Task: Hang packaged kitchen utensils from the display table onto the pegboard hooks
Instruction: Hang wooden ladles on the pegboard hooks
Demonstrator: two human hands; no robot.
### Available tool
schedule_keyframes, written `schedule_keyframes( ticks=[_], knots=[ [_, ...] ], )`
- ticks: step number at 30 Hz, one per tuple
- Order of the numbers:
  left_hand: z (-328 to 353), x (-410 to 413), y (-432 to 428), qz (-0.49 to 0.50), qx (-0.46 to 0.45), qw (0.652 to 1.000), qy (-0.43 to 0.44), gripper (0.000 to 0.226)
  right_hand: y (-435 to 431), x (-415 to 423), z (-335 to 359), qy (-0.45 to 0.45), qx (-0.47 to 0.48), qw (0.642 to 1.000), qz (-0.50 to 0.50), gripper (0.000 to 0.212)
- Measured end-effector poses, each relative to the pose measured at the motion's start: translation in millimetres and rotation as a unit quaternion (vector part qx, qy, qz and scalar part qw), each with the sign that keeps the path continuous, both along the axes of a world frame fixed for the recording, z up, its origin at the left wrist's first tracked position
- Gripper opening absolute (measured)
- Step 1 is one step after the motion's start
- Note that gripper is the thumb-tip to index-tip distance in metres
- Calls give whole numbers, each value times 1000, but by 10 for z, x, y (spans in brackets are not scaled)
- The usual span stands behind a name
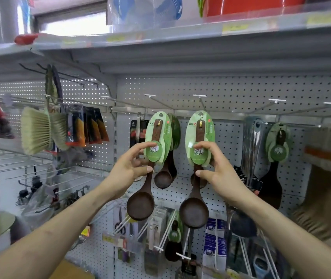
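left ladle [140,205] pinched in left fingers [140,148], right ladle [193,213] in right fingers [207,146].

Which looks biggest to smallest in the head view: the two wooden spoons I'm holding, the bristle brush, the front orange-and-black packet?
1. Left-hand spoon and right-hand spoon: alike, unranked.
2. Bristle brush.
3. Orange-and-black packet.

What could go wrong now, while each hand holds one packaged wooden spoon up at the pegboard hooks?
1. The left hand and the right hand each only pinch a card low down; the left spoon or the right spoon could twist or slip.
2. Threading two small card holes at once, one may miss its hook.
3. The left spoon may knock the hung spoons behind it.
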State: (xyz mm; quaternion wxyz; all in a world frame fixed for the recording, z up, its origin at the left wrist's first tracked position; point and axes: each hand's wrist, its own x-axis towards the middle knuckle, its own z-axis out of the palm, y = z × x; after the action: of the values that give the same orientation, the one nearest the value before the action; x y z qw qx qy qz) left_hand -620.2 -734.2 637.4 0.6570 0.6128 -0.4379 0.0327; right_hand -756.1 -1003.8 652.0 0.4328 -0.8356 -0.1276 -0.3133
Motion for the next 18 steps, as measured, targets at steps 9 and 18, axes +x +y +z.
schedule_keyframes(
  ticks=[9, 18],
  knots=[
    [-15, 115, -30, 6, 7, 1000, 4, 76, -67, 154, -114, 14, 17, 1000, -6, 75],
    [-24, 202, -55, -1, 9, 1000, -1, 74, -219, 533, -27, 12, 12, 999, -47, 75]
  ],
)
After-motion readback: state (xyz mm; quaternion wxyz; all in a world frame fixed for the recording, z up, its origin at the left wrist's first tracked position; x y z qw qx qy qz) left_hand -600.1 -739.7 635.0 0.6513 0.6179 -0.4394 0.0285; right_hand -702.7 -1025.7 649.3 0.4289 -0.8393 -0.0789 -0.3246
